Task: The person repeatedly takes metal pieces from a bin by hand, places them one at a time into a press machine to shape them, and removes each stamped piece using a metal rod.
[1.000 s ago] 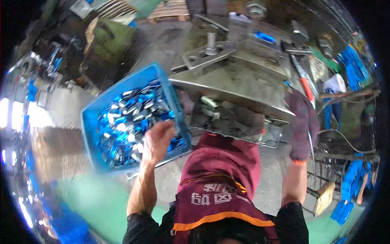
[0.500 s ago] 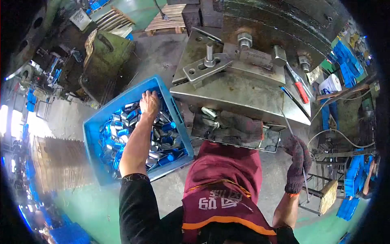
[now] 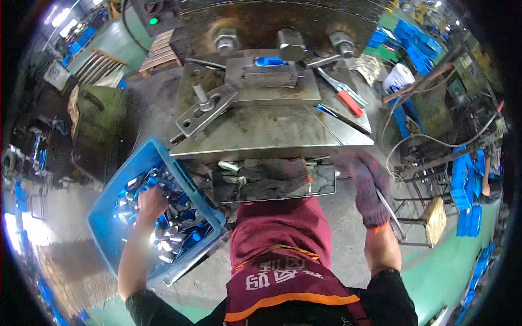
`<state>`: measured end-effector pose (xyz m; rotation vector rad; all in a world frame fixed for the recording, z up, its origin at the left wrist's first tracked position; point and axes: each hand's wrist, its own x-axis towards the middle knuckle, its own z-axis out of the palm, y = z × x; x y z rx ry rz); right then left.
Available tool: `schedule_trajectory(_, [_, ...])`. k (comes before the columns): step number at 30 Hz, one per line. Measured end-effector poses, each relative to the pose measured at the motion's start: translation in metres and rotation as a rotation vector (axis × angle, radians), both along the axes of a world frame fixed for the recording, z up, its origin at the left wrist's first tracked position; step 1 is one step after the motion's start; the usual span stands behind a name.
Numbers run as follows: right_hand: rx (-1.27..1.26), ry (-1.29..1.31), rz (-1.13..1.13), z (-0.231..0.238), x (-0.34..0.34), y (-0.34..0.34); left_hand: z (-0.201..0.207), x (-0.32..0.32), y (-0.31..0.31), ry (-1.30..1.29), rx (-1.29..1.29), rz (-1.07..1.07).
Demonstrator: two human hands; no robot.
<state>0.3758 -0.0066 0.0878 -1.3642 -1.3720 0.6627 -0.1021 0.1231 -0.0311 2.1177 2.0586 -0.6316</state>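
My bare left hand (image 3: 153,204) reaches down into a blue plastic crate (image 3: 209,211) among shiny metal and blue cylindrical pieces (image 3: 173,239). Its fingers are smeared and partly lost among the pieces, so whether one is held cannot be made out. My right hand (image 3: 371,190), in a dark knitted glove, is closed round a long thin metal rod (image 3: 390,211). The rod's far end slants over the steel plate (image 3: 261,127) of a machine. A blue piece (image 3: 270,61) lies at the top of the steel block (image 3: 266,79) on that plate.
A slotted clamp with a bolt (image 3: 205,111) sits on the plate's left. Red-handled pliers (image 3: 348,100) lie at its right. Below the plate's front edge, a metal tray (image 3: 277,196) holds a dark glove (image 3: 269,173). A stool (image 3: 434,223) and hoses stand right.
The view has turned, shifting the machine left. My left hand has moved toward the crate's near left side. My right hand keeps the rod. A blue piece now shows on the block.
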Motion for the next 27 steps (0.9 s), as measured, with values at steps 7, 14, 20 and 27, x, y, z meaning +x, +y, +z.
schedule_trajectory(7, [-0.095,0.467,0.181,0.021,-0.002,0.132,-0.003,-0.076,-0.024,-0.320,0.206,-0.085])
schedule_trajectory(14, [-0.097,0.609,0.283,0.008,0.003,0.177,0.020,-0.078,-0.047,-0.393,0.324,-0.034])
schedule_trajectory(20, [0.386,-0.355,0.057,-0.021,-0.004,0.125,0.082,0.045,-0.039,-0.853,0.463,0.305])
schedule_trajectory(27, [0.371,0.001,0.102,-0.020,-0.002,0.045,0.092,0.209,0.046,-1.672,0.330,0.456])
